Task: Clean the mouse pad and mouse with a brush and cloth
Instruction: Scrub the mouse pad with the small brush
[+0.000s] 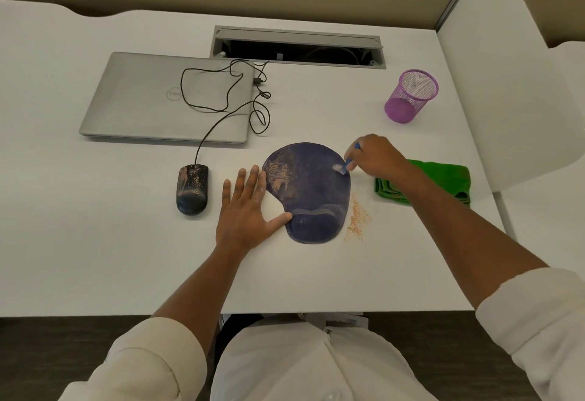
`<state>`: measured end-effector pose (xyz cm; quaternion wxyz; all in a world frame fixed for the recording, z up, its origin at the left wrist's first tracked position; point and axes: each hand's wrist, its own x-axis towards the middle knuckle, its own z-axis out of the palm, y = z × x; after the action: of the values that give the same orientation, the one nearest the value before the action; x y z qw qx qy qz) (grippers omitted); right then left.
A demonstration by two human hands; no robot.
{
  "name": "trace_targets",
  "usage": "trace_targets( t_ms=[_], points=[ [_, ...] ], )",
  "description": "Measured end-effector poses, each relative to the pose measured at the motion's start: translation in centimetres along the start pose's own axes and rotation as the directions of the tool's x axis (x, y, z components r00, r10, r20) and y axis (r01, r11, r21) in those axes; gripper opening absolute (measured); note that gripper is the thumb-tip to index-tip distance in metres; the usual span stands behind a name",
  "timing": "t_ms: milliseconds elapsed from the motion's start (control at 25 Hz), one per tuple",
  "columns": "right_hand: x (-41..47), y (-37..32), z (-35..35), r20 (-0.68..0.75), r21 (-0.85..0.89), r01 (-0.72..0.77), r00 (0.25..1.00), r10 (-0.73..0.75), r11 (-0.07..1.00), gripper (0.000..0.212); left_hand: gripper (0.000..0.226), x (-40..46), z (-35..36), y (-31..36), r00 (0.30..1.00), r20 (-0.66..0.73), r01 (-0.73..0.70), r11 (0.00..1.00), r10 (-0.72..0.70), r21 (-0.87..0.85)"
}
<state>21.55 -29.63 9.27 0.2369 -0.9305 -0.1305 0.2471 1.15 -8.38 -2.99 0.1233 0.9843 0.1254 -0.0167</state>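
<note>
Right now my right hand is curled round the blue brush, bristles down on the pad at its right edge, mid-frame. My left hand lies flat and spread on the desk, fingertips and thumb touching the pad's left edge — holding nothing. The mouse sits left of centre, dusty, apart from both hands. The cloth is folded right of the pad, partly under my right forearm.

Risks as I judge them: the left hand only braces the edge, so a hard stroke could slide the pad. A sweep rightward would throw grit onto the cloth, or add to the crumbs piled just right of the pad. A smeared patch at the pad's upper left looks stuck on — the brush may not lift it.
</note>
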Motion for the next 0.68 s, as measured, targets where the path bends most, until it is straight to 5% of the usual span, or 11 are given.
trace_targets(
  t_ms=[120,280,360,520,680],
  points=[
    [-1.0,0.2,-0.2,0.249,-0.113,-0.083,0.962,0.109,0.990,0.019,0.111,0.0,0.1,-0.1,1.000,-0.013,-0.004,1.000,0.003,-0.013],
    [-0.9,-1.0,0.4,-0.034,0.100,0.095,0.995,-0.093,0.990,0.023,0.112,0.0,0.1,0.0,1.000,-0.016,-0.007,1.000,0.006,-0.029],
    [-0.6,-1.4,1.3,-0.066,0.086,0.078,0.995,-0.072,0.993,0.022,0.112,0.0,-0.1,0.0,1.000,-0.005,-0.002,1.000,0.002,-0.024],
    [-0.5,-0.9,0.6,0.247,-0.247,-0.055,0.962,0.118,0.968,0.005,0.111,0.0,-0.1,0.0,1.000,0.001,-0.001,1.000,0.001,-0.011],
    [-0.5,-1.9,0.1,-0.037,0.001,0.065,0.997,-0.065,0.998,0.017,0.110,-0.1,0.0,0.0,1.000,-0.003,-0.004,1.000,0.004,-0.021]
  ],
)
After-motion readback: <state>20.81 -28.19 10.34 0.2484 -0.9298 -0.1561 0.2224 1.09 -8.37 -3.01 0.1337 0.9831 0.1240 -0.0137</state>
